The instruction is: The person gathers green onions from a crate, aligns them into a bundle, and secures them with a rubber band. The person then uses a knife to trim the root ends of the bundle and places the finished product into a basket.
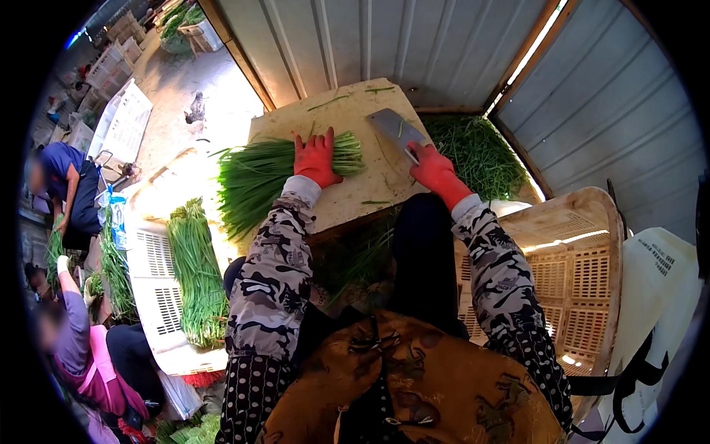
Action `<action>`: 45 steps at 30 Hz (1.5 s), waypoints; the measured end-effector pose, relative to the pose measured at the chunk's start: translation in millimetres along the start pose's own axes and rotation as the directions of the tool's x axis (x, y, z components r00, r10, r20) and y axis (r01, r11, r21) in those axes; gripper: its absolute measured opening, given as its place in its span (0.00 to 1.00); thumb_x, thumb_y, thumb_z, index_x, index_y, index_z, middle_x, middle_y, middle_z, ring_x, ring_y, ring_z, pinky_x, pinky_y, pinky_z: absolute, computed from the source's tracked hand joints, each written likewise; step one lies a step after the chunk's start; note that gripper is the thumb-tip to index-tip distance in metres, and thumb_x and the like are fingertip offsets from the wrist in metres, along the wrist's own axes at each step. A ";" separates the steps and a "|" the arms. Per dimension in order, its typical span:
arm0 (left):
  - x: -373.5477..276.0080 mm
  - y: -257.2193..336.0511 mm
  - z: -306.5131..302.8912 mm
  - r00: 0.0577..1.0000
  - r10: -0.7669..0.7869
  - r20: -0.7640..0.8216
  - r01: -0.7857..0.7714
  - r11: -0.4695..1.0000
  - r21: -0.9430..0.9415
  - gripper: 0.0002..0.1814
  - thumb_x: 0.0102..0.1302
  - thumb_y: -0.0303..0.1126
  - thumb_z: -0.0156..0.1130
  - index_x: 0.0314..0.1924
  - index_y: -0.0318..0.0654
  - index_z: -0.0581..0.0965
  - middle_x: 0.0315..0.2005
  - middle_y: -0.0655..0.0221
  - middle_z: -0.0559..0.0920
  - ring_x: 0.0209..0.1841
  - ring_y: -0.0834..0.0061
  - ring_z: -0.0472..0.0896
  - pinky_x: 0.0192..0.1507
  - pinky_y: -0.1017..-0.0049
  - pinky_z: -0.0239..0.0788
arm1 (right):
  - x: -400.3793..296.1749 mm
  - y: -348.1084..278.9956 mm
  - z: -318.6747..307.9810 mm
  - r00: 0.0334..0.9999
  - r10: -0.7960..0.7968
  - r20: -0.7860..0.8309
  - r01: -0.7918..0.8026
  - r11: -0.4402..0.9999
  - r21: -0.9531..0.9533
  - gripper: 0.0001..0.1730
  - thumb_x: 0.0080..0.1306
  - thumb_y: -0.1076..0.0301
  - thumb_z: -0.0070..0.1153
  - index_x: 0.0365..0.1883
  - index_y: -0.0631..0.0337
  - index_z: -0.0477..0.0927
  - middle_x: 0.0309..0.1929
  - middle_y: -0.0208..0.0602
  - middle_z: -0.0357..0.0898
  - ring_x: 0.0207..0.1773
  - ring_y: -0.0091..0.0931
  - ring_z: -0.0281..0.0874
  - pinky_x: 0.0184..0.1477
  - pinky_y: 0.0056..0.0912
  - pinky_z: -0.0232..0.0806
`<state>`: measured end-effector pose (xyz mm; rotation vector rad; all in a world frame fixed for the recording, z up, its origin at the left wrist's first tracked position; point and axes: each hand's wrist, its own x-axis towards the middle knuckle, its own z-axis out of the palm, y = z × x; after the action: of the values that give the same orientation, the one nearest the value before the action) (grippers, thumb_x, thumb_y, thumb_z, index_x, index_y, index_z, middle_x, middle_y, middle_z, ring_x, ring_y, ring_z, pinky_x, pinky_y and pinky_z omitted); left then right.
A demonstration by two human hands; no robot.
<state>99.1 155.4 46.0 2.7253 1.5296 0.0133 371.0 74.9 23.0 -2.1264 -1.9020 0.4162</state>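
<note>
A thick bunch of long green leafy stalks lies across a pale, worn cutting board. Pressed flat on its stalk end, near the pale cut tips, is my left hand in a red glove, the fingers apart. My right hand, gloved in red too, holds the handle of a broad-bladed cleaver over the right part of the board. The blade points to the upper left, apart from the bunch, with a green scrap on it. Loose green bits are scattered over the board.
Trimmed greens are heaped beyond the board at right, by corrugated metal walls. An empty plastic crate stands at my right. At left, another bunch lies on an upturned white crate. Two people work farther left.
</note>
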 end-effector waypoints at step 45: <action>3.1 -6.7 9.2 0.993 -0.100 -0.069 0.089 0.984 -0.152 0.55 0.36 0.53 0.77 0.63 0.39 0.63 0.54 0.59 0.76 0.60 0.58 0.72 0.64 0.51 0.54 | 27.7 -104.2 42.9 0.994 0.074 -0.086 -0.035 0.921 0.387 0.36 0.61 0.38 0.56 0.53 0.62 0.73 0.39 0.42 0.81 0.44 0.38 0.80 0.46 0.39 0.70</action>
<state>95.1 161.4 36.7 2.5631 1.6052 0.2228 261.7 114.0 21.3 -1.9027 -1.5556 0.6267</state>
